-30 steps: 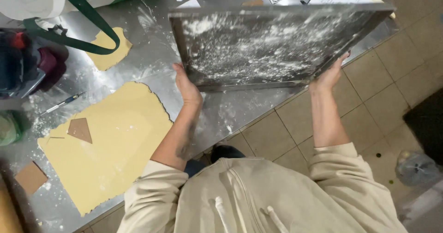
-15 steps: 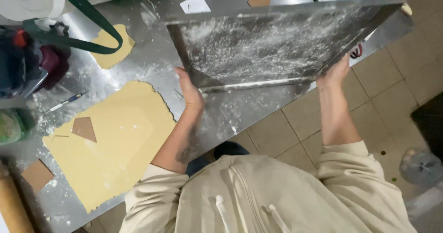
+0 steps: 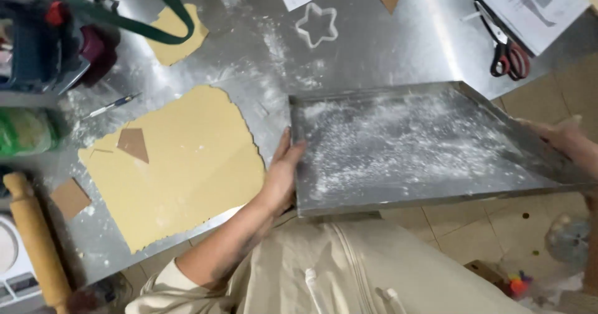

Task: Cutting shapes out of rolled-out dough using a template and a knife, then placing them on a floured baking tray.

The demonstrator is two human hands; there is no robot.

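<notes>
Floured tray [image 3: 423,146] held in both hands, part over the surface [image 3: 386,59] edge, part over the floor.

Your left hand [image 3: 281,174] clasped the tray's left rim; your right hand [image 3: 564,141] gripped the right rim. To do it well you needed to keep the tray level so the flour stayed put, and lower it squarely. The dough sheet [image 3: 180,164] lay just left; star cutter [image 3: 316,25] and scissors [image 3: 507,46] sat beyond, limiting room.

Left hand [image 3: 283,174] and right hand [image 3: 564,136] grip opposite ends of a floured metal tray [image 3: 411,146] above the steel worktop [image 3: 374,46]. Rolled dough [image 3: 180,164] lies just left of it.
</notes>
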